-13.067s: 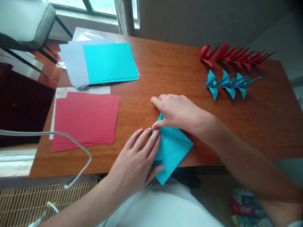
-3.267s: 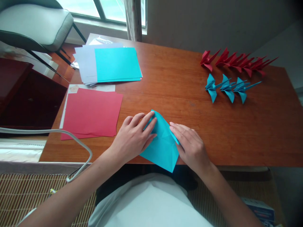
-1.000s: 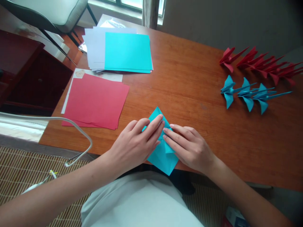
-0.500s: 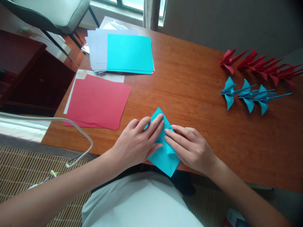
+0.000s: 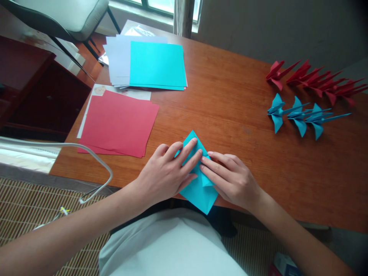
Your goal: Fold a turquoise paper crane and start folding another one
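Note:
A folded sheet of blue origami paper (image 5: 202,199) lies at the table's near edge, its lower corner jutting past that edge. It has a diamond outline with a raised flap on its right side. My left hand (image 5: 169,168) rests on the paper's upper left part, fingers stretched and spread, with the thumb lower down on the sheet. My right hand (image 5: 232,178) holds the right edge, fingertips pressed together on the flap. Part of that hand's thumb is hidden beneath the flap.
Red paper sheets (image 5: 120,122) lie left on the wooden table (image 5: 224,99). Behind them sits a stack of blue sheets (image 5: 156,63) over white paper. Blue paper cranes (image 5: 276,113) and several red paper cranes (image 5: 276,74) stand right. A white cable (image 5: 97,157) loops at the left edge.
My left hand's middle finger has shifted slightly down and right, toward my right fingertips, opening a gap beside the index finger. The paper and my right hand look nearly unchanged.

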`<state>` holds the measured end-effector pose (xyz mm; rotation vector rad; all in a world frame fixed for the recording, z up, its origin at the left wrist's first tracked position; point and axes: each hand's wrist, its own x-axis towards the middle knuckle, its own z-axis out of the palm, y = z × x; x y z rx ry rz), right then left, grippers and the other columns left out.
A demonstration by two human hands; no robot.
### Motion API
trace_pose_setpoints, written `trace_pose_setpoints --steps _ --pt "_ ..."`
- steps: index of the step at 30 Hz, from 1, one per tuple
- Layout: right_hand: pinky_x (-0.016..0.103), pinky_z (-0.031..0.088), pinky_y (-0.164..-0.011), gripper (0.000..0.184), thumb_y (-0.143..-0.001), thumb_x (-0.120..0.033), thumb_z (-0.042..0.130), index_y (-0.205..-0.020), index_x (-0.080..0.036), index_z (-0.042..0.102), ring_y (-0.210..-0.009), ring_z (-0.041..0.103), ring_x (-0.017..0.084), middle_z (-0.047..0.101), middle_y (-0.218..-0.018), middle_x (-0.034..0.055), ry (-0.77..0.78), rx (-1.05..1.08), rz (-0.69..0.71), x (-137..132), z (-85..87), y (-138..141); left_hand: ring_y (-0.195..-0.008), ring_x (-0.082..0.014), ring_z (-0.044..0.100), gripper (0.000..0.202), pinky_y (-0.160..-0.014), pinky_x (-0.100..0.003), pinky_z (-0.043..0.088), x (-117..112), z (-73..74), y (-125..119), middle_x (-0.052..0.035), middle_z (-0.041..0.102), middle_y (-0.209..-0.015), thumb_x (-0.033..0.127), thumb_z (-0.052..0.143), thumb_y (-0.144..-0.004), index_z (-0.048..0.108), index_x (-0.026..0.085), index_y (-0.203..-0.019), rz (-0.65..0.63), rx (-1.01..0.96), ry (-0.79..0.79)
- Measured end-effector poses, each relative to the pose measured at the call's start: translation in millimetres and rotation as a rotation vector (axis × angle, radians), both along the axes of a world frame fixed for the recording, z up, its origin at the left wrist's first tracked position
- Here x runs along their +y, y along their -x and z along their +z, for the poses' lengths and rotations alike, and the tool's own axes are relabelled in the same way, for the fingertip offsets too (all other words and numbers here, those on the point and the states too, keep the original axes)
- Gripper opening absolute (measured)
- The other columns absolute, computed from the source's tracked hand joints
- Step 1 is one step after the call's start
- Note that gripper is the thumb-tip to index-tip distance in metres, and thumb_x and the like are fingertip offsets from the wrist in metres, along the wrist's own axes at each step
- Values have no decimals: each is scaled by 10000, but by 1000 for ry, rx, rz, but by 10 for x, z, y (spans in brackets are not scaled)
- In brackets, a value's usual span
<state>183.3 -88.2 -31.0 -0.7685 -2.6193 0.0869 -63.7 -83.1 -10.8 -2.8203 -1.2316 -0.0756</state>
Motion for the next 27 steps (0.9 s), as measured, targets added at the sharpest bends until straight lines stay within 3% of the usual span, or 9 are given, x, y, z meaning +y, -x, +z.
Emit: trace_pose_setpoints --steps 11,16,18,22,27 --pt "477 528 -978 314 -967 -196 587 -1260 -150 689 -1310 592 321 686 -1361 101 54 13 -7 -15 -15 -10 -1186 -285 521 500 -845 -426 445 -4 14 4 -63 452 -1603 456 426 -1038 536 242 -1476 -20 18 3" --pt "525 494 -1028 462 -1008 -461 509 -1331 -153 630 -1316 569 336 654 -1393 146 289 173 -10 37 80 -45 -1182 -289 522 506 -836 -421 438 9 -4 26 -72 457 -1599 465 438 -1030 540 234 -1469 -43 3 -2" --pt "499 509 -1022 461 -1028 -467 456 -1322 -154 623 -1254 605 303 664 -1358 159 422 309 -63 142 132 -3 -1179 -291 520 517 -837 -422 435 13 -11 31 -74 447 -1605 468 441 -1028 529 230 -1479 -47 1 -7" --pt "399 535 -914 182 -964 -247 605 -1126 -210 679 -1009 658 226 740 -1062 75 431 330 -296 495 145 215 -1178 -291 513 526 -835 -426 432 19 -22 31 -67 450 -1604 471 415 -1038 515 225 -1492 -44 -2 -18" --pt "393 504 -858 31 -895 -220 684 -923 -232 684 -920 624 226 693 -941 44 403 215 -331 893 70 446 -1163 -286 509 515 -820 -432 438 18 -21 33 -71 517 -1550 466 413 -1040 529 226 -1481 -43 -8 1"
